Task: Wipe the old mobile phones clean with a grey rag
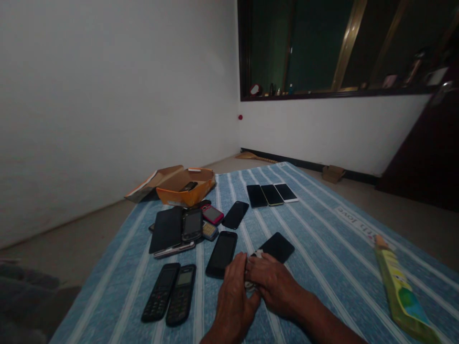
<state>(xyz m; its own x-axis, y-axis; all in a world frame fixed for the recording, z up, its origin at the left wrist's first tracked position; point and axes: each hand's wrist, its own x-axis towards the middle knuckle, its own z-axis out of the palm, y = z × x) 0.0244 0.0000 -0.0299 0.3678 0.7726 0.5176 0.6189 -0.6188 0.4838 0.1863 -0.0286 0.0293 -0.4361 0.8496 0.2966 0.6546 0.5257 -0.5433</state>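
A black smartphone (278, 247) lies slantwise on the blue striped cloth, its near left end covered by my hands. My right hand (274, 284) bends its fingers over a crumpled white tissue or cloth (250, 285) on that end. Against it, my left hand (234, 296) has its fingers together and its thumb apart, bracketing the phone's near end; the contact itself is hidden. Just beyond my left fingers lies another black smartphone (222, 253). Two black keypad phones (181, 294) lie side by side to the left.
An open orange cardboard box (190, 188) stands at the far left, a small phone inside. Before it are piled several phones (192, 224) and a dark flat case (167, 230). Three smartphones (271, 195) lie in a row farther back. A yellow-green packet (401, 291) lies at right.
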